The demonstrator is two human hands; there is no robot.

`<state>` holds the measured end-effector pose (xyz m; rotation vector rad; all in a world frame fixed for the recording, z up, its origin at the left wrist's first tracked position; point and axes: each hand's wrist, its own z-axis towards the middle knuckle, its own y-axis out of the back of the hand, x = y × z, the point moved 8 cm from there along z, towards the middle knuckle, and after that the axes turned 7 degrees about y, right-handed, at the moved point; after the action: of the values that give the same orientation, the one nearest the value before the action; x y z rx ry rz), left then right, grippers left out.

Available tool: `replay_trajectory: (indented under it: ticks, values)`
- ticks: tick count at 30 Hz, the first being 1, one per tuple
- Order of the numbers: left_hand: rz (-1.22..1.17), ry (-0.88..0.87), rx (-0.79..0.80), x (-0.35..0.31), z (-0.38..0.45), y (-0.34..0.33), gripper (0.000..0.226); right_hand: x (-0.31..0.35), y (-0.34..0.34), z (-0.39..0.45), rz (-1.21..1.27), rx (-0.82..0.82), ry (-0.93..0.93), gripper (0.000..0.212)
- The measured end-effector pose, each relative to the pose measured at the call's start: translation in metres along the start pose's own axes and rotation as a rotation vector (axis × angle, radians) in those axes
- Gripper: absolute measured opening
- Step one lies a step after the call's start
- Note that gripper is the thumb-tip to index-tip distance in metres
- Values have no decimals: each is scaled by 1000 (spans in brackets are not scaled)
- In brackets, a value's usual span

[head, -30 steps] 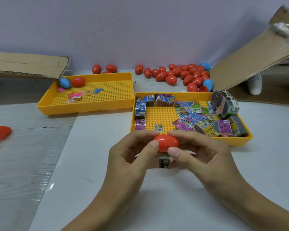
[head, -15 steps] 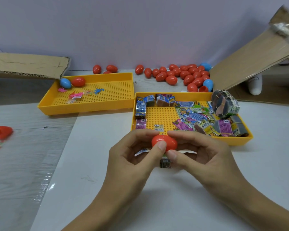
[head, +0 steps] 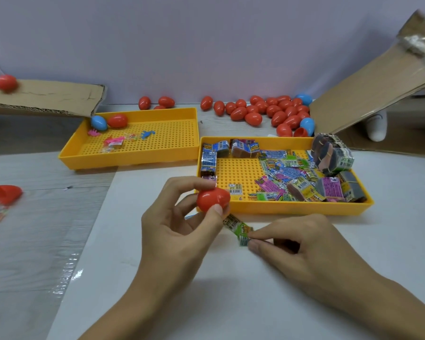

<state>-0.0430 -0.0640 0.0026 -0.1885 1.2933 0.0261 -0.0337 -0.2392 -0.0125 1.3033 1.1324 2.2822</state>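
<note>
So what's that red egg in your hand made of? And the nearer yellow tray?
The red egg in the left hand looks like smooth plastic with a soft shine. The nearer yellow tray seems moulded plastic too, matte, with a grid of holes in its floor.

A plain lilac wall (head: 206,45) backs a pale table (head: 231,303), perhaps wood-grained at left.

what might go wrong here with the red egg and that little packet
1. The left hand holds the red egg only between thumb and fingertips; smooth and round, it may slip and roll away.
2. The right hand pinches the green packet at one end, so it may slide out when lifted.
3. The egg is close to the rim of the yellow tray; a bump could knock it loose.
</note>
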Motion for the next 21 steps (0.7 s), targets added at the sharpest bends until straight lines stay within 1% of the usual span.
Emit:
replay_trajectory:
  ticks: [1,2,4,6,8,9,10,11,13,15,17,19,21]
  values:
    - [-2,-1,20,0,-1,-2,23,-2,4,1,127,-45,-48,10]
    - [-12,12,34,2,-1,-3,21,-5,8,2,324,-88,-121,10]
    - [-30,72,43,5,0,-3,21,-14,9,1,674,-127,-288,17]
    - [31,105,71,6,0,-4,24,-14,4,2,851,-90,-407,23]
    - [143,99,142,5,-3,-11,20,-10,-3,2,968,-39,-453,20]
    - [207,83,181,3,-5,-15,15,-8,-5,2,1002,-17,-455,21]
    - [272,65,210,3,-8,-19,15,-5,-6,1,1028,0,-452,24]
    - [318,55,224,2,-10,-22,19,-3,-8,0,1040,15,-444,23]
    - [325,75,214,5,-11,-25,25,0,-8,-1,1043,18,-431,19]
    - [262,118,197,8,-9,-24,23,-2,-8,-1,1040,-1,-437,25]
    - [172,168,208,12,-7,-22,27,-3,-7,0,1036,-24,-439,29]
    - [55,256,258,16,-6,-23,30,-1,-4,1,999,-35,-408,29]
    - [-4,315,338,19,-7,-29,27,2,-2,2,929,-33,-354,28]
